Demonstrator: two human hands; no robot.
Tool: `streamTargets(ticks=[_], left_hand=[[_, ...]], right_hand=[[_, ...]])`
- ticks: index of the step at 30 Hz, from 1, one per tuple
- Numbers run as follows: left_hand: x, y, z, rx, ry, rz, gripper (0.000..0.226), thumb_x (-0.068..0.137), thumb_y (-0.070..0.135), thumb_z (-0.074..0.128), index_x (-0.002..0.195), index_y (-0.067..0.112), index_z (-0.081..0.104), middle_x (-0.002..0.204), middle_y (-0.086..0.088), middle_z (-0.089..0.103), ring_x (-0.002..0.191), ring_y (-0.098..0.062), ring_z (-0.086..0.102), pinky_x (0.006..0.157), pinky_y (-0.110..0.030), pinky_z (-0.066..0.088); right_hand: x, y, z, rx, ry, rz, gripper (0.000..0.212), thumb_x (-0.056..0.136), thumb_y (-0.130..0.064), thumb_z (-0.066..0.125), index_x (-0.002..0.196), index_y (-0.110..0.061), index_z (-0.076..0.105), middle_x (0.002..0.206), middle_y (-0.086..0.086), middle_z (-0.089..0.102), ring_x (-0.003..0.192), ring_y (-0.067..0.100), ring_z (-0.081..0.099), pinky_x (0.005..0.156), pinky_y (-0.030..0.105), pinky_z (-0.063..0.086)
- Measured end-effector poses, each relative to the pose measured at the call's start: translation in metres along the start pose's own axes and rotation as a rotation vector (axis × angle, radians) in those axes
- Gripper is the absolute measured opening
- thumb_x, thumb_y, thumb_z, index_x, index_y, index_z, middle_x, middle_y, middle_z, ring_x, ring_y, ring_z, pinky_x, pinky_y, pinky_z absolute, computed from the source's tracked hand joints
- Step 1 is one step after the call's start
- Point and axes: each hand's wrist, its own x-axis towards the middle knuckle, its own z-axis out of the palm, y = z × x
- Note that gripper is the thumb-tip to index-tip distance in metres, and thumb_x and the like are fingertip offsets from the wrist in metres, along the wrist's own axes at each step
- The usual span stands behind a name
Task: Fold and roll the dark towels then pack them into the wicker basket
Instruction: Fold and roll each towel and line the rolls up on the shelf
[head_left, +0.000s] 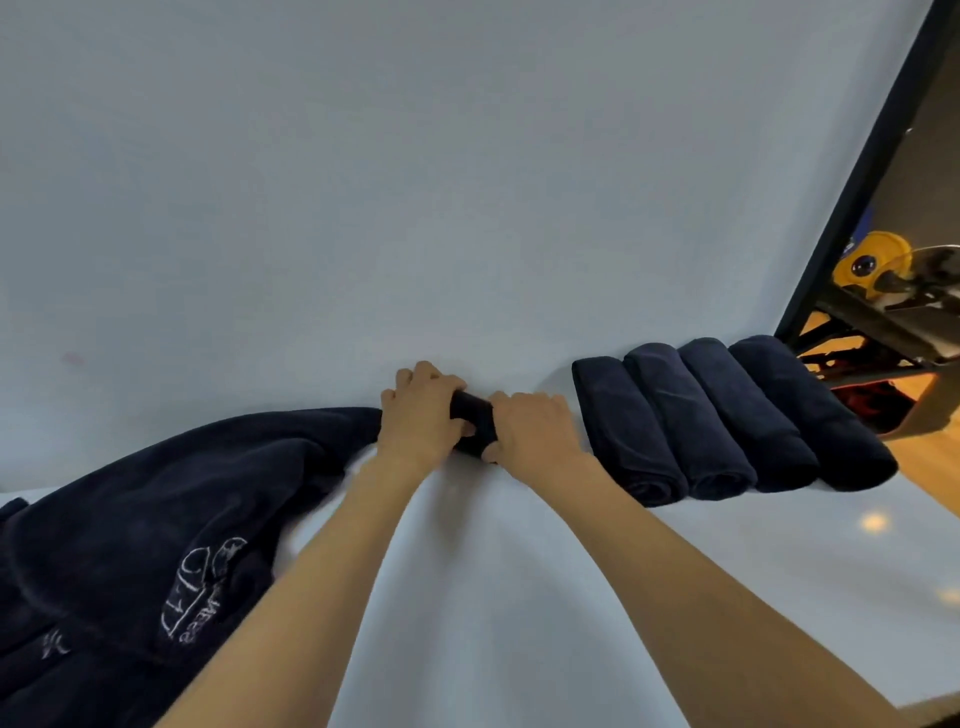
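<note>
A heap of loose dark towels (130, 545), one showing pale stitched lettering, is lying at the left of the pale worktop (467, 208). At the centre, the left hand (418, 418) and the right hand (535, 431) are both gripping a small dark towel roll (474, 421) between them. Just to the right, four rolled towels (727, 415) are lying side by side, touching, near the worktop's right edge.

The rolled towels (727, 415) are soft, matt, fuzzy dark cloth; the pale bench (467, 208) is smooth, faintly glossy near its edge.
</note>
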Motion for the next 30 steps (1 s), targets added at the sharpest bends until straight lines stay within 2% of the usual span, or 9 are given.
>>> streamTargets(ticks=[3, 6, 8, 10, 12, 16, 22, 27, 30], left_hand=[[-0.033, 0.02, 0.025, -0.377, 0.182, -0.164, 0.045, 0.092, 0.026, 0.062, 0.134, 0.018, 0.048, 0.126, -0.006, 0.044, 0.103, -0.024, 0.053, 0.082, -0.028, 0.041], [-0.041, 0.043, 0.05, -0.654, 0.113, -0.242, 0.045, 0.1, 0.03, 0.046, 0.143, 0.017, 0.04, 0.135, -0.008, 0.049, 0.115, -0.026, 0.055, 0.094, -0.031, 0.043], [-0.04, 0.058, 0.054, -0.724, 0.05, -0.21, 0.042, 0.103, 0.031, 0.039, 0.142, 0.017, 0.044, 0.136, -0.006, 0.053, 0.121, -0.022, 0.053, 0.1, -0.031, 0.04], [-0.036, 0.07, 0.054, -0.764, 0.023, -0.152, 0.03, 0.104, 0.024, 0.036, 0.123, 0.022, 0.058, 0.116, 0.002, 0.062, 0.105, -0.015, 0.059, 0.092, -0.031, 0.043], [-0.031, 0.081, 0.056, -0.79, 0.027, -0.111, 0.029, 0.103, 0.018, 0.034, 0.098, 0.016, 0.063, 0.092, -0.002, 0.067, 0.086, -0.017, 0.062, 0.08, -0.038, 0.049], [-0.021, 0.093, 0.064, -0.813, 0.055, -0.131, 0.034, 0.103, 0.017, 0.032, 0.099, 0.004, 0.064, 0.093, -0.011, 0.07, 0.088, -0.025, 0.064, 0.078, -0.039, 0.051], [-0.017, 0.089, 0.057, -0.836, -0.037, -0.119, 0.033, 0.101, 0.016, 0.034, 0.101, 0.004, 0.065, 0.098, -0.014, 0.07, 0.093, -0.029, 0.063, 0.087, -0.047, 0.05], [-0.04, 0.07, 0.033, -0.811, -0.154, -0.069, 0.031, 0.092, 0.021, 0.034, 0.096, 0.009, 0.062, 0.091, -0.008, 0.067, 0.087, -0.024, 0.06, 0.075, -0.033, 0.047], [-0.062, 0.041, 0.009, -0.766, -0.106, -0.124, 0.029, 0.092, 0.007, 0.034, 0.102, 0.009, 0.061, 0.093, -0.005, 0.065, 0.088, -0.022, 0.058, 0.075, -0.031, 0.046]], right_hand=[[-0.007, 0.005, -0.012, 0.09, -0.106, 0.118, 0.032, 0.086, -0.035, 0.062, 0.098, -0.015, 0.039, 0.087, 0.003, 0.053, 0.091, 0.028, 0.058, 0.077, 0.037, 0.029], [-0.013, 0.013, -0.02, 0.108, -0.206, 0.205, 0.022, 0.093, -0.034, 0.051, 0.098, -0.015, 0.04, 0.083, -0.001, 0.049, 0.084, 0.025, 0.052, 0.085, 0.041, 0.031], [-0.018, 0.019, -0.023, -0.023, -0.184, 0.222, 0.013, 0.097, -0.028, 0.043, 0.097, -0.017, 0.049, 0.087, -0.001, 0.054, 0.091, 0.024, 0.052, 0.088, 0.039, 0.031], [-0.022, 0.026, -0.024, -0.21, -0.11, 0.2, 0.023, 0.099, -0.026, 0.039, 0.111, -0.014, 0.056, 0.112, 0.005, 0.058, 0.108, 0.026, 0.05, 0.085, 0.035, 0.033], [-0.025, 0.033, -0.022, -0.25, -0.032, 0.164, 0.037, 0.101, -0.025, 0.039, 0.133, -0.008, 0.044, 0.126, 0.011, 0.05, 0.112, 0.027, 0.049, 0.077, 0.033, 0.034], [-0.023, 0.048, -0.017, -0.173, 0.009, 0.122, 0.033, 0.103, -0.025, 0.039, 0.132, -0.012, 0.045, 0.125, 0.01, 0.048, 0.11, 0.027, 0.05, 0.069, 0.03, 0.037], [-0.013, 0.05, -0.017, -0.158, -0.037, 0.168, 0.03, 0.101, -0.024, 0.041, 0.126, -0.011, 0.051, 0.124, 0.013, 0.049, 0.114, 0.028, 0.048, 0.08, 0.034, 0.044], [-0.016, 0.02, -0.027, -0.267, 0.032, 0.106, 0.028, 0.096, -0.02, 0.045, 0.123, -0.012, 0.053, 0.125, 0.011, 0.047, 0.116, 0.03, 0.047, 0.086, 0.036, 0.04], [-0.019, -0.015, -0.034, -0.187, 0.067, -0.032, 0.028, 0.095, -0.016, 0.045, 0.123, -0.013, 0.051, 0.12, 0.011, 0.048, 0.11, 0.03, 0.049, 0.077, 0.035, 0.036]])
